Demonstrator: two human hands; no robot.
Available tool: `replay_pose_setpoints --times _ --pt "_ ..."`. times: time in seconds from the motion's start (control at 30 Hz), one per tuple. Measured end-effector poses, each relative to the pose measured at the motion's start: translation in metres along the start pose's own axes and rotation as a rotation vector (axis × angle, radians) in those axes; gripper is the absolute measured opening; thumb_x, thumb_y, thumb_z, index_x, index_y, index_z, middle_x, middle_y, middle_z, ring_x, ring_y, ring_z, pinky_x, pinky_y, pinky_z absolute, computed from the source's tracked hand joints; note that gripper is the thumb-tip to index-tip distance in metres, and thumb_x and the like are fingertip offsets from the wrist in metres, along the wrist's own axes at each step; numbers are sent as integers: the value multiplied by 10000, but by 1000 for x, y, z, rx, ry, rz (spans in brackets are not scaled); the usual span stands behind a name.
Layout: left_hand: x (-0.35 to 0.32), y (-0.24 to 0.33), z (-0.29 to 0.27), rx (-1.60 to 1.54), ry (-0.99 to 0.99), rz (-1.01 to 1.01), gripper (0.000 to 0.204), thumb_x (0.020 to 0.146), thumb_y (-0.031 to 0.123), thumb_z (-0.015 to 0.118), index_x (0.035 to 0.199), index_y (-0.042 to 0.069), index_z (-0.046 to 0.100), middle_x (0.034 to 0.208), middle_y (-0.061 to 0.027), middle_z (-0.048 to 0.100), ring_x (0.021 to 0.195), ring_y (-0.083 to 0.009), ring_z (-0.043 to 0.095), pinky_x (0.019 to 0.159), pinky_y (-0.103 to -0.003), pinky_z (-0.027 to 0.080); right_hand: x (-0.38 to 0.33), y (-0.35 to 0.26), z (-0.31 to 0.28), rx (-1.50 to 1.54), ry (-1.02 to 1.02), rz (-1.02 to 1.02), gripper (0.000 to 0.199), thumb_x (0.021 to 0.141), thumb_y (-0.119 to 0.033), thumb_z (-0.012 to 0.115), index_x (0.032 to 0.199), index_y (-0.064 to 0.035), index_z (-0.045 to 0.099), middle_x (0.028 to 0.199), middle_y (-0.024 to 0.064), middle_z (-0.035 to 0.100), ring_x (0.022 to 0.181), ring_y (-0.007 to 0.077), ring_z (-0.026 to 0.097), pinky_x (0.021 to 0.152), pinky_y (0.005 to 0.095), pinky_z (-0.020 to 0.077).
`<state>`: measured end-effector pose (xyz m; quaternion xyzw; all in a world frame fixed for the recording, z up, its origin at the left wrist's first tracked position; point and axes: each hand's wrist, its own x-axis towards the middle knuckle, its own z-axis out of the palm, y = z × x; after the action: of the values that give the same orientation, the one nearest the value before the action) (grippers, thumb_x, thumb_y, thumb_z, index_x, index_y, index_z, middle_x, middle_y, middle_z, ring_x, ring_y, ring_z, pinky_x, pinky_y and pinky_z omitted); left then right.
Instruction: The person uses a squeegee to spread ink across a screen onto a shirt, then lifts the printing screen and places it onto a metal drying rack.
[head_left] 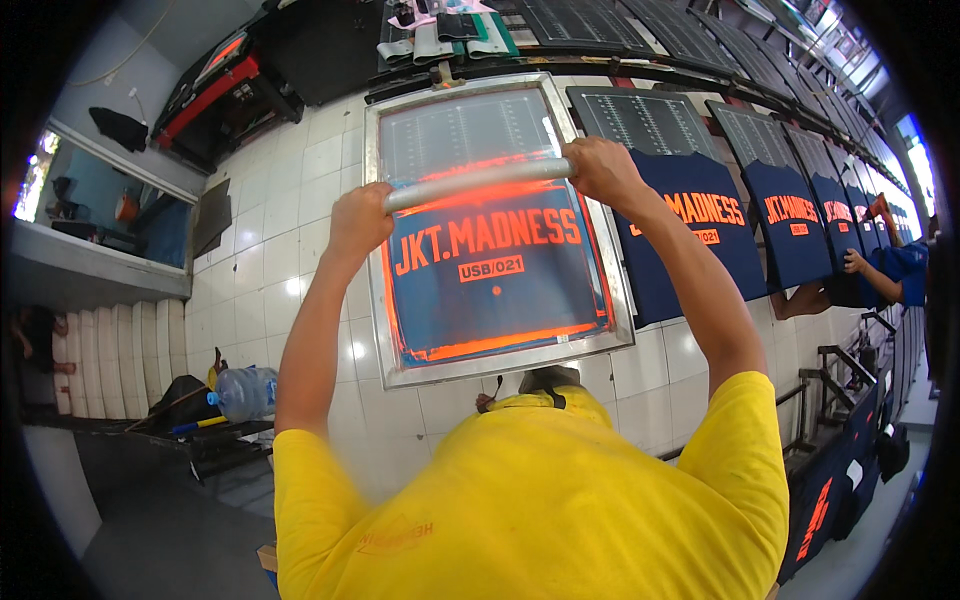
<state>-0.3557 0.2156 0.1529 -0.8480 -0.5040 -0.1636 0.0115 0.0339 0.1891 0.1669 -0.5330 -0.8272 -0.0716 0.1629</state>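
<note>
My left hand (360, 222) and my right hand (604, 170) are closed around opposite ends of a squeegee (482, 184) with a pale rounded handle. The squeegee lies across a metal-framed printing screen (510, 364), in the upper half of its mesh. Bright orange ink (475, 350) streaks the screen's lower edge and sides, and more shows along the squeegee. Orange lettering and a small orange block show on the mesh below the squeegee, over dark blue. The squeegee's blade is mostly hidden under the handle.
Right of the screen, navy shirts (690, 270) with orange prints lie on a row of dark platens (640, 118). A co-worker's hand (854, 261) is near the farther shirts. A water bottle (245, 393) lies at lower left, near white steps (120, 350). A red-and-black machine (215, 105) stands far left.
</note>
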Motion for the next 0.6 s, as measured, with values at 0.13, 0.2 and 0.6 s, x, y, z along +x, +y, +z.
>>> replay_pose_setpoints --times 0.13,0.2,0.6 --pt "-33 16 -1 -31 30 17 297 696 18 660 982 85 703 920 -100 705 857 -305 678 721 -427 553 -37 -11 4 24 57 18 49 740 -52 640 777 -63 610 791 117 654 773 329 656 662 459 538" --pt "-64 23 2 -44 48 39 316 687 7 666 994 77 695 942 -95 704 863 -301 677 727 -425 555 -64 -27 5 52 81 6 58 734 -50 646 771 -72 607 780 107 642 764 317 655 651 453 538" --pt "-205 99 26 -135 -47 21 322 644 -89 611 933 46 654 1013 -83 701 956 -249 689 767 -348 573 -211 -98 3 126 -9 60 176 660 9 643 807 -56 568 891 78 638 813 269 629 678 380 538"
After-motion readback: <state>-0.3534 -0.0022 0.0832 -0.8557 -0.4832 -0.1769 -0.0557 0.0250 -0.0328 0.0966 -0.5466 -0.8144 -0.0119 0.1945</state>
